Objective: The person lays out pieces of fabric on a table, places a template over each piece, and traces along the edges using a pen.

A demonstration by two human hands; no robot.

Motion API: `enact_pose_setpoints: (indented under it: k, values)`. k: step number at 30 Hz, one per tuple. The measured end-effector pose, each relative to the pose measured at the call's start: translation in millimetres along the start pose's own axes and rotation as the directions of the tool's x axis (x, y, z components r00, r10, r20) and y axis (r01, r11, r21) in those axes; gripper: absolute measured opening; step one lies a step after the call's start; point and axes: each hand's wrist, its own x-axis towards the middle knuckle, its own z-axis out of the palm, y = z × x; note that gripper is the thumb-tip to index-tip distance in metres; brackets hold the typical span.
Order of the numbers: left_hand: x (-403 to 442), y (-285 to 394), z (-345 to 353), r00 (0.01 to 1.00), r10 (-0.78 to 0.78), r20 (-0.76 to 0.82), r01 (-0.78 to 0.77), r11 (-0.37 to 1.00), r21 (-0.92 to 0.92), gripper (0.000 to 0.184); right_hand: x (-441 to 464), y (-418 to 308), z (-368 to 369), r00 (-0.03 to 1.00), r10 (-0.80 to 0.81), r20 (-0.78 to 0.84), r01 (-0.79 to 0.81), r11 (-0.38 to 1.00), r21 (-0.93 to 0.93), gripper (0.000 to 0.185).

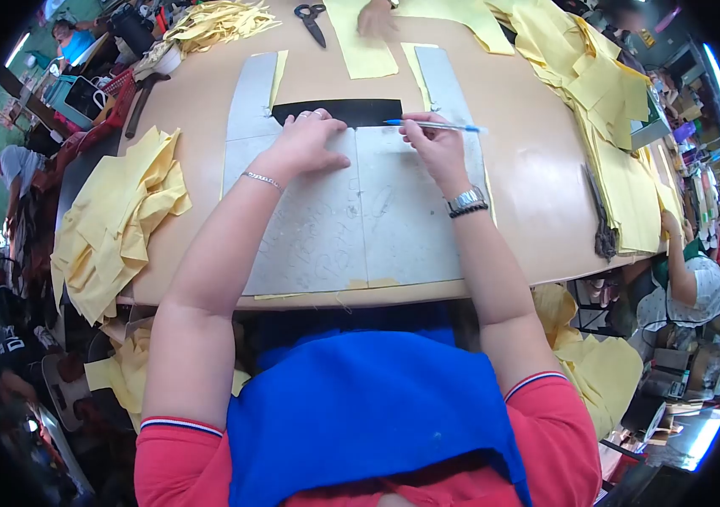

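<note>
A large grey pattern template (pixel 309 224) with handwriting on it lies over yellow cloth, whose edges show beside its two upper arms. Across the template's inner edge, between those arms, is a dark black strip (pixel 351 110). My left hand (pixel 307 144) rests on the template and the strip's lower left edge, fingers spread, holding nothing. My right hand (pixel 438 150) grips a blue-and-clear pen (pixel 466 128), which lies nearly level at the strip's right end. Whether the pen touches the template I cannot tell.
Yellow cloth pieces lie piled at left (pixel 123 211) and along the right edge. Black-handled scissors (pixel 312 25) and another person's hand (pixel 377 19) on yellow cloth are at the far side. A dark curved tool (pixel 143 103) lies upper left. Other people sit at both sides.
</note>
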Motion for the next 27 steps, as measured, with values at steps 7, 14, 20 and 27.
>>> enact_pose_setpoints:
  k: [7,14,20,27]
  values:
    - [-5,4,-3,0.999,-0.007,0.031,0.006,1.0,0.026,0.064,20,9,43,0.994,-0.096,0.053,0.103,0.984,-0.147,0.014]
    - [-17,5,7,1.0,-0.025,-0.016,0.024,0.999,-0.03,0.06,16,17,47,0.98,-0.157,0.126,0.187,0.941,-0.281,0.012]
    - [-36,2,36,0.99,-0.011,-0.14,-0.009,0.99,-0.142,0.048,16,19,50,0.98,-0.169,0.108,0.195,0.929,-0.315,0.011]
    - [-37,-3,49,0.961,0.011,-0.277,-0.047,0.991,-0.125,0.046,28,25,44,0.999,-0.028,0.045,0.029,0.999,-0.035,0.016]
